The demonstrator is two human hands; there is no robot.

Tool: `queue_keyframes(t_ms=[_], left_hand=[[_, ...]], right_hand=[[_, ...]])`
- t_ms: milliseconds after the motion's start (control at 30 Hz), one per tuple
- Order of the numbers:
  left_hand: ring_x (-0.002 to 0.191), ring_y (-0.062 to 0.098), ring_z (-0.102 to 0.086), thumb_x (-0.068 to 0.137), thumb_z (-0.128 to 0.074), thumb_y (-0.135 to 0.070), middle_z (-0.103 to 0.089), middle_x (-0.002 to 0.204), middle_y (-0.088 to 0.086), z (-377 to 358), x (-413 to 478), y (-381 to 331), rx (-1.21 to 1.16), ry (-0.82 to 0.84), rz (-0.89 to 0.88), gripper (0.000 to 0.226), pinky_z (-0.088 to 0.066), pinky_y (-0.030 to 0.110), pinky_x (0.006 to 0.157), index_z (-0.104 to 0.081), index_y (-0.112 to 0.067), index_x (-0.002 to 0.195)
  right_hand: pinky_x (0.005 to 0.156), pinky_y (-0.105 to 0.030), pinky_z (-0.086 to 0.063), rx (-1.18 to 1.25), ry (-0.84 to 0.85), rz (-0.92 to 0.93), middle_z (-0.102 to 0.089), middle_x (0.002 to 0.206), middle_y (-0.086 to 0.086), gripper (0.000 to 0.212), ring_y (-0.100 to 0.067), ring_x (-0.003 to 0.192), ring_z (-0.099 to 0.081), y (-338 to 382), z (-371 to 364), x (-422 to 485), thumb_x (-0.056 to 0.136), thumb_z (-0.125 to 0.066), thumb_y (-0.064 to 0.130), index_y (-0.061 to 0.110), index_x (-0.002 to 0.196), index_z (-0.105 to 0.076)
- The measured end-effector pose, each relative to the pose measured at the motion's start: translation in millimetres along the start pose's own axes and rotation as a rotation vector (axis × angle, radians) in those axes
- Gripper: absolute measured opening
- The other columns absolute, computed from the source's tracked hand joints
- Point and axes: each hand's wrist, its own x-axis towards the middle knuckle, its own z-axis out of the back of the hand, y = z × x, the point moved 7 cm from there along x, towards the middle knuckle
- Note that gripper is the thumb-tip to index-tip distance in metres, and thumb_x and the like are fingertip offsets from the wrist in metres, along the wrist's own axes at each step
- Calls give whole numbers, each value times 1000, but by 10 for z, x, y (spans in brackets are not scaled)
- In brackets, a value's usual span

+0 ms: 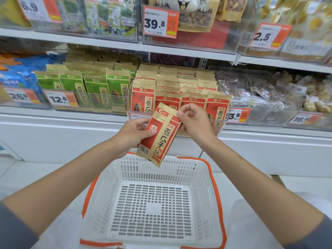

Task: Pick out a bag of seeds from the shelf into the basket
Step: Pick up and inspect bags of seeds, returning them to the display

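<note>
The white basket (201, 177), with its orange rim and handle, lies nearest you. Its slotted floor is in full view between your two forearms.

Just above the basket's far rim you hold the bag of seeds (159, 135), a red and tan packet, tilted with its top leaning right. Its lowest corner overlaps the far rim in this view; whether it touches the rim cannot be told.

Your left hand (133, 135), above the basket's far left corner, grips the packet's left edge, thumb pressed on the front and fingers curled behind. Your right hand (195, 123), above the basket's far right corner, pinches the packet's upper right edge between thumb and fingertips. Both hands are clamped on the one packet, close together with only the packet between them.

Beyond the basket, directly behind the held packet, rows of matching red bags (179, 90) stand upright in a clear bin on the shelf (71, 121). Beyond the basket and to its left stand green bags (95, 87) behind a price tag (61, 99) reading 12.8.

Farthest from the basket, on the tier above, a second tag (159, 22) reads 39.8.
</note>
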Motion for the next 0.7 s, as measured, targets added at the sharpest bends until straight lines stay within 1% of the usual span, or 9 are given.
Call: queue_keyframes(t_ms=[67, 167, 233, 367, 433, 500, 533, 600, 700], left_hand=[[104, 21, -70, 96, -63, -17, -74, 111, 3, -18, 1, 13, -47, 40, 33, 33, -54, 51, 91, -64, -25, 127], [103, 19, -69, 99, -58, -19, -75, 106, 1, -36, -10, 26, -120, 117, 75, 25, -53, 51, 91, -68, -22, 122], [99, 17, -69, 100, -55, -20, -75, 104, 1, -54, -18, 34, -163, 155, 87, 25, -53, 52, 92, -68, -20, 121], [97, 15, -66, 104, -48, -23, -74, 99, -3, -150, -49, 23, -156, 216, 93, 26, -54, 47, 89, -67, -19, 121], [108, 13, -63, 98, -52, -39, -73, 104, -6, -183, -62, 13, -90, 247, 93, 34, -51, 44, 94, -66, -19, 122], [120, 8, -58, 83, -57, -57, -70, 118, -12, -224, -81, -8, 3, 287, 82, 54, -46, 43, 102, -64, -27, 127], [123, 6, -56, 78, -60, -60, -67, 123, -13, -247, -90, -20, 56, 298, 67, 59, -46, 42, 104, -62, -31, 130], [121, 5, -59, 79, -68, -52, -66, 127, -11, -267, -93, -41, 120, 274, 41, 55, -48, 43, 105, -59, -33, 130], [112, 6, -66, 88, -69, -36, -72, 116, -10, -235, -86, -40, 87, 251, 32, 35, -53, 42, 101, -65, -30, 123]], right_hand=[[57, -31, -53, 71, 30, -22, -64, 74, -8, 8, -7, 49, -56, 15, -4, 2, 99, -57, 11, 7, 96, -63], [58, -29, -49, 223, 128, -85, -68, 84, -10, 15, -13, 54, -55, 3, -33, 1, 100, -55, 13, 7, 104, -68], [58, -29, -49, 294, 169, -108, -68, 86, -9, 16, -13, 54, -56, -2, -49, -12, 100, -55, 13, 8, 101, -70], [54, -22, -49, 227, 176, -71, -67, 79, -10, 19, -13, 54, -57, 4, -55, -30, 101, -55, 15, 5, 91, -67], [51, -20, -46, 206, 180, -53, -67, 74, -9, 20, -11, 52, -57, 16, -66, -45, 100, -55, 13, 5, 87, -67], [50, -19, -44, 182, 173, -34, -66, 69, -5, 21, -9, 50, -57, 24, -79, -63, 100, -56, 11, 8, 82, -67], [50, -19, -44, 173, 164, -24, -66, 67, -5, 22, -8, 49, -56, 25, -87, -69, 100, -56, 11, 9, 81, -67], [49, -20, -43, 163, 155, -14, -64, 67, -6, 22, -8, 47, -55, 24, -105, -77, 100, -56, 10, 9, 80, -67], [50, -21, -44, 206, 169, -34, -63, 66, -5, 23, -9, 49, -55, 9, -132, -74, 101, -53, 9, 9, 81, -65]])
